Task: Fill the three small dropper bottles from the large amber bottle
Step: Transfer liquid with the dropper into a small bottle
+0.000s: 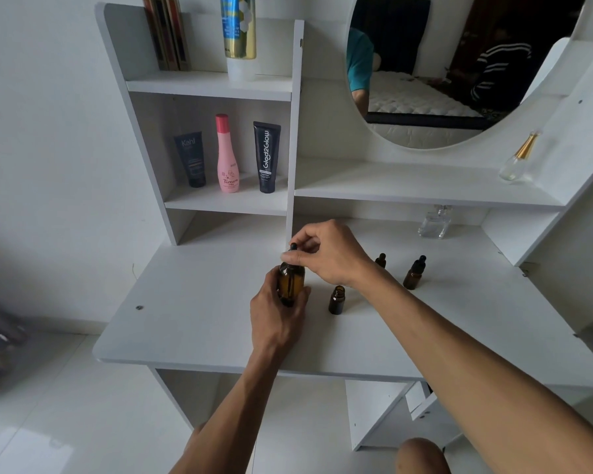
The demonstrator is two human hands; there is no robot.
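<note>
Stage: we judge the task to be early. One small bottle stands uncapped and ready; whether any liquid has gone into it we cannot tell.
Done so far: the open small bottle (336, 299) has its dropper cap off. We do not see where that cap lies.
Remaining: the two capped small bottles, one (414, 272) toward the right edge of the worktop (192, 323) and one (380, 260) partly hidden behind the right wrist, appear untouched. All three fills look outstanding.
Large amber bottle (291, 282): upright near the middle of the worktop, just left of the open small bottle. Brown glass, a black dropper top, and a dark pipette stem visible inside the glass. The fill level cannot be read.
Left hand (277, 307): wrapped round the lower body of the large amber bottle from the near side, steadying it.
Right hand (326, 253): thumb and fingers pinch the black dropper top (292, 248) at the bottle neck. Whether it is being loosened, lifted or squeezed we cannot tell.
Current step, as we judge it: drawing liquid with the large bottle's dropper for transfer to the open small bottle.
Small bottles: amber glass, same form as the large bottle, spaced apart from one another.
</note>
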